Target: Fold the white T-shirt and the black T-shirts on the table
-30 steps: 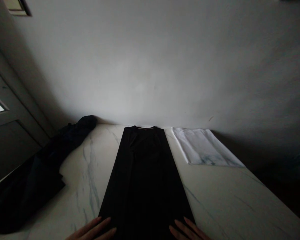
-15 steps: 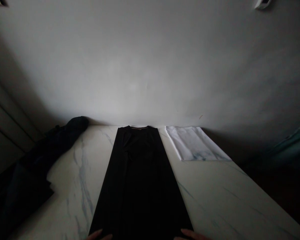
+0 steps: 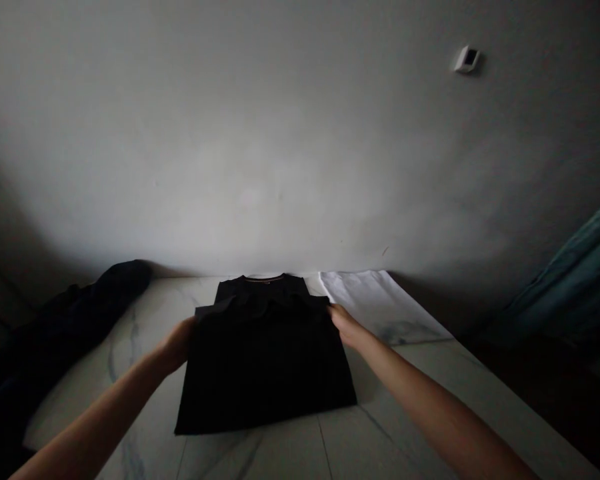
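Note:
A black garment with a round neckline (image 3: 267, 360) lies on the marbled white table (image 3: 280, 447), its near part folded up and over toward the neck. My left hand (image 3: 180, 341) grips the left end of the folded edge, its fingertips hidden by the cloth. At the right end of that edge, my right hand (image 3: 343, 322) pinches the cloth. The neckline shows beyond the raised edge, close to the wall.
A folded white garment with a bluish print (image 3: 375, 297) lies at the back right. Dark clothing (image 3: 100, 300) is heaped along the left side. The grey wall (image 3: 280, 133) rises behind the table. Teal fabric (image 3: 570, 267) hangs at the far right.
Both hands have moved away from me, carrying the garment's near end toward the neckline, so it now lies doubled and shorter. The view has shifted, showing more wall.

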Tool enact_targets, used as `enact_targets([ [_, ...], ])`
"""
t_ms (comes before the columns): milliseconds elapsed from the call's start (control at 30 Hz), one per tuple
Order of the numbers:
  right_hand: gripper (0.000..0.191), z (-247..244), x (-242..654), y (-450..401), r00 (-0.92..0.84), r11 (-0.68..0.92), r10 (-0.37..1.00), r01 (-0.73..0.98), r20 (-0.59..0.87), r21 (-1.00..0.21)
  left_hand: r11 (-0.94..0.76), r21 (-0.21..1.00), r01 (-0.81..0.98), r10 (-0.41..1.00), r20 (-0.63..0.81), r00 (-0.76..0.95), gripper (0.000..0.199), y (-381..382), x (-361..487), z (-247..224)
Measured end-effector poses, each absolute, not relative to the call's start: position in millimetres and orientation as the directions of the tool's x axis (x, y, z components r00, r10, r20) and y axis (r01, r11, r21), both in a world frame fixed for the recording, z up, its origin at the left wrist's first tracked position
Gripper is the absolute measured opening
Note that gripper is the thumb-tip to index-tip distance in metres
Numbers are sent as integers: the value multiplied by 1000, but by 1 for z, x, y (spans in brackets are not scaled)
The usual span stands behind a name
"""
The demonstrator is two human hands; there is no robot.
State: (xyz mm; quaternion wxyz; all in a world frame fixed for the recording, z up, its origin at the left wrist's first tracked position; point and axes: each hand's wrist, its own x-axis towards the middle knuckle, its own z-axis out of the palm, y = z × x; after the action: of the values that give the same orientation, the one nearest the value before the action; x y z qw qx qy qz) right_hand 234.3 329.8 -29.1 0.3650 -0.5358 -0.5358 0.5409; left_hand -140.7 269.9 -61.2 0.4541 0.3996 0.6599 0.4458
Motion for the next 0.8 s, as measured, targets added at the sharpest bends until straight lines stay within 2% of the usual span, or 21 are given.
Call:
enact_targets([
  [100, 22, -49, 219, 365, -76, -221, 966, 256, -248, -941, 397, 914, 84, 906, -376, -192, 20, 308, -124, -61],
  [200, 19, -68, 221, 377, -51, -208, 971, 296, -233, -932, 427, 898, 103, 894, -404, -192, 16, 316, -122, -69],
  [300, 13, -76, 223, 391, -38, -50, 996, 467, -77, -883, 414, 896, 161, 896, -370, -246, 22, 324, -130, -71],
  [333, 12, -76, 222, 396, -43, 25, 999, 544, 2, -839, 395, 896, 200, 902, -337, -270, 25, 329, -132, -69],
  [400, 24, -76, 218, 403, -72, 139, 990, 641, 121, -755, 304, 870, 389, 934, -190, -303, 33, 340, -133, -64],
  [500, 41, -78, 208, 403, -169, 273, 961, 715, 219, -644, 71, 653, 754, 981, 90, -170, 34, 351, -129, -60],
  [567, 37, -81, 203, 397, -271, 368, 926, 801, 262, -472, -38, 515, 856, 990, 138, -39, 28, 353, -127, -62],
  [633, 29, -85, 201, 394, -338, 408, 907, 854, 251, -322, -86, 469, 879, 990, 140, 22, 26, 353, -126, -66],
  [700, 24, -89, 203, 398, -325, 401, 910, 848, 258, -347, -82, 518, 852, 987, 162, -3, 24, 353, -128, -68],
  [800, 17, -90, 209, 420, -194, 361, 928, 682, 319, -637, -44, 776, 630, 970, 184, -160, 29, 359, -135, -61],
])
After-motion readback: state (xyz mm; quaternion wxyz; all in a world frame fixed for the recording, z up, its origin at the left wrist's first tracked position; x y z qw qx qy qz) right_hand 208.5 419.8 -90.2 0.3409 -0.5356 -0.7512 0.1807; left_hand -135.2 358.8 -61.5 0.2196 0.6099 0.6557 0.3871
